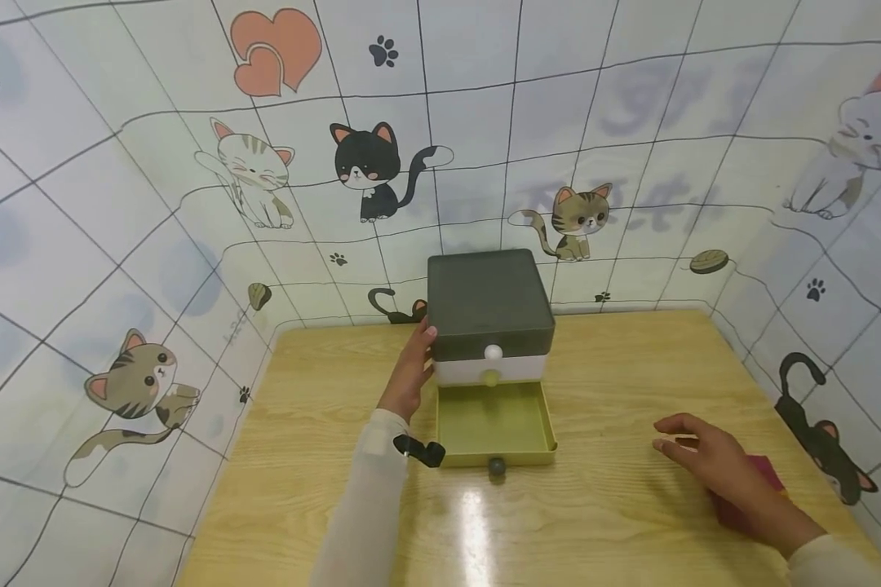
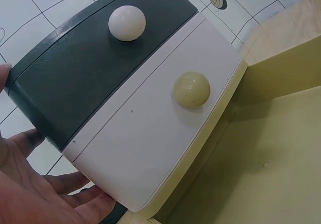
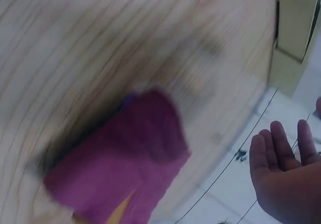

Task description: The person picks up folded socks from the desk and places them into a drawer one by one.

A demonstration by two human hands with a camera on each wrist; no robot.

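A small drawer box (image 1: 490, 297) with a dark grey top, a white tier and a yellow-green bottom drawer (image 1: 495, 420) stands near the back wall. That bottom drawer is pulled out, and nothing lies in it. My left hand (image 1: 409, 371) rests against the box's left side; the left wrist view shows its fingers (image 2: 75, 196) along the side, relaxed. To the right, my right hand (image 1: 712, 456) hovers above the table with nothing in it. Below it lies a folded maroon cloth (image 3: 125, 163), partly hidden by the hand in the head view.
The wooden table (image 1: 323, 489) meets tiled-pattern walls (image 1: 470, 122) with cat drawings at the back and both sides. A dark round knob (image 1: 496, 467) sticks out at the drawer's front. White (image 2: 127, 23) and yellowish knobs (image 2: 191, 90) stand on the upper tiers.
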